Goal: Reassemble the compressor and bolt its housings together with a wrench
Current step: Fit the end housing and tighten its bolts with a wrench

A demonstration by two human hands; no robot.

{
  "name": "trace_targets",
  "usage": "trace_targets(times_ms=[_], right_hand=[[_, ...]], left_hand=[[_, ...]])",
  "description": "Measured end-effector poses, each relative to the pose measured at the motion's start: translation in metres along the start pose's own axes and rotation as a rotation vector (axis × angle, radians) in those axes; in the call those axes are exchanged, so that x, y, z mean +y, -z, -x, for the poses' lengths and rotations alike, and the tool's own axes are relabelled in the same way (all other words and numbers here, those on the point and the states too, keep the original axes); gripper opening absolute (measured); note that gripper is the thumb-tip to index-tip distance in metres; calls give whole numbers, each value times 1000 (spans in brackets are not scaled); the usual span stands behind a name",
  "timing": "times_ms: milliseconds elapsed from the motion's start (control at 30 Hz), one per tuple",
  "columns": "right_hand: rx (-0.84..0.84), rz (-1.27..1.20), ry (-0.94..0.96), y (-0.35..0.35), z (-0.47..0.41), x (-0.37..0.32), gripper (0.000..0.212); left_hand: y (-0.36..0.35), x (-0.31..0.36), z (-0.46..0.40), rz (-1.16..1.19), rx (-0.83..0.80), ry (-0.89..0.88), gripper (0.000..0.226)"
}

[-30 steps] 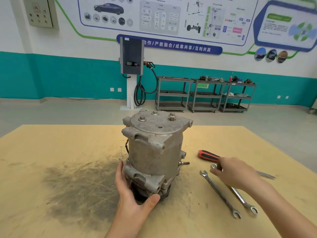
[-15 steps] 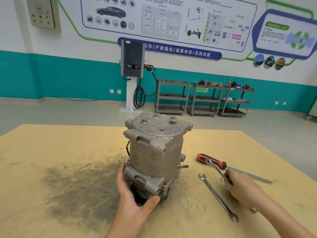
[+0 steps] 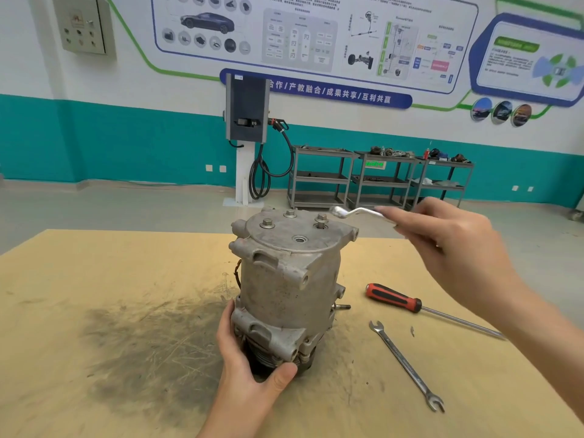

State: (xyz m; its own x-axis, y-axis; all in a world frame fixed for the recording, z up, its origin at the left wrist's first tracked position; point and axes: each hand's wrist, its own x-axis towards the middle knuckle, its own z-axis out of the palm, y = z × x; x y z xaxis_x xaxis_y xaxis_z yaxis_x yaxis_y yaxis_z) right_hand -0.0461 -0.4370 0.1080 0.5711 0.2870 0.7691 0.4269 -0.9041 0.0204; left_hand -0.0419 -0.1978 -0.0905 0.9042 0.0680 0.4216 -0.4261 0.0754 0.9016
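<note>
Gripping compressor base: left hand | right hand pinching one wrench | bolts: three | table: second wrench, screwdriver

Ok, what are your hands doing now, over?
Left hand grips compressor base. Right hand holds ring wrench just above top bolts, not on one yet. Nothing in the way.

You have one compressor on the table, with three bolts standing on its top. There are two wrenches: one in your right hand, one lying below it. Beside that one lies one screwdriver.
</note>
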Motion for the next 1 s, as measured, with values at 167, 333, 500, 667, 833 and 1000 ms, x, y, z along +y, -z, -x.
trace_targets(times_ms=[167,333,500,667,833,1000], right_hand=[[-48,91,35,-2,-11,-7,34],[-54,177,144,-3,-14,-9,42],[-59,-36,-47,-12,-21,-7,27],[96,-743,-415,-7,-44,-11,24],[94,-1364,-503,-2,-62,-17,24],[40,-1533,-681,-18,-58,-20,23]], left_hand=[[1,-1,-1,-6,-1,2,112],[1,-1,-1,-3,-10,17,116],[2,-1,-1,-4,-26,41,121],[3,-1,-1,-3,-24,58,122],[3,0,-2,-9,-20,68,122],[2,-1,-2,-1,-10,50,123]])
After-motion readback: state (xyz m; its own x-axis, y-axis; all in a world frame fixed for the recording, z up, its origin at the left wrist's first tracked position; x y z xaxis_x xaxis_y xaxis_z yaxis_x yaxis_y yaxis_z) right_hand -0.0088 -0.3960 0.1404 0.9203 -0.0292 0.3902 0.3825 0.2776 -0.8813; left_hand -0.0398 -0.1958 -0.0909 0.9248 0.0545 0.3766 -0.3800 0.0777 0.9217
